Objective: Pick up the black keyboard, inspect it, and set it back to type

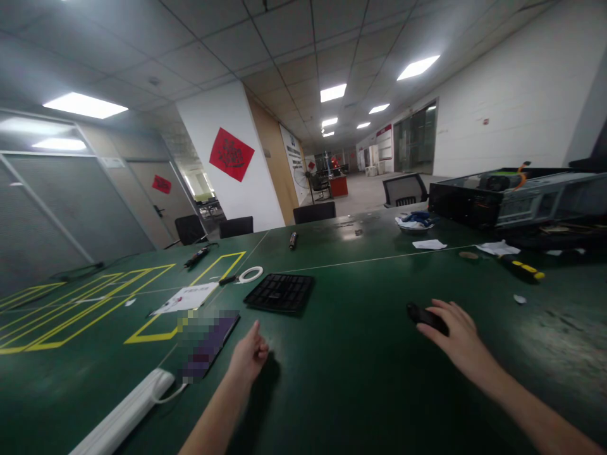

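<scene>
My right hand lies on the green table with its fingers curled over a small black object, holding it against the surface. My left hand rests on the table as a loose fist with the thumb up; I see nothing in it. It is just right of a dark flat device, which is partly blurred. A black vented panel lies flat a little beyond the left hand.
An open computer chassis stands at the far right. A yellow-and-black screwdriver, paper scraps, a dish of blue items, a white cable coil, a paper sheet and a white power strip lie about. Chairs line the far edge.
</scene>
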Demonstrator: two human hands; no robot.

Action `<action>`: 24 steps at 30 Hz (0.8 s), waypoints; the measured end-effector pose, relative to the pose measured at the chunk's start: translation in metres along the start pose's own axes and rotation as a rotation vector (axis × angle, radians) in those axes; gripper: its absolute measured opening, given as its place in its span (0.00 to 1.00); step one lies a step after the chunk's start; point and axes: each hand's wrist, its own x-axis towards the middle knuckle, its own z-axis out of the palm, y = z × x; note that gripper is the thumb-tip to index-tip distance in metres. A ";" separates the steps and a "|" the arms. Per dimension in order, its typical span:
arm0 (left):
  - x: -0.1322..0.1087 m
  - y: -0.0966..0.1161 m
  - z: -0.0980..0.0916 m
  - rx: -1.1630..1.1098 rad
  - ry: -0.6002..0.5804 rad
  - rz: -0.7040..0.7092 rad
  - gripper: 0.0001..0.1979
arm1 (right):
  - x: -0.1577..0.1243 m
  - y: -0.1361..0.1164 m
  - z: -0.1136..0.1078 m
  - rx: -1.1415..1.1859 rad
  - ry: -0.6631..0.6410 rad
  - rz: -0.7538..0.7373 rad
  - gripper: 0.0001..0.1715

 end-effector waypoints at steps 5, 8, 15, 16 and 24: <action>0.043 0.029 0.019 0.207 -0.026 0.074 0.18 | -0.028 -0.054 0.032 0.523 -0.294 0.041 0.30; 0.069 0.046 0.029 0.398 0.019 0.145 0.15 | -0.031 -0.058 0.044 0.560 -0.398 -0.032 0.26; 0.108 0.066 0.044 0.828 -0.019 0.202 0.12 | -0.028 -0.052 0.051 0.514 -0.404 -0.137 0.21; 0.110 0.067 0.046 0.862 -0.038 0.204 0.11 | -0.029 -0.054 0.049 0.516 -0.413 -0.130 0.21; 0.074 0.075 0.063 0.861 -0.126 0.309 0.14 | -0.028 -0.056 0.049 0.527 -0.366 -0.180 0.20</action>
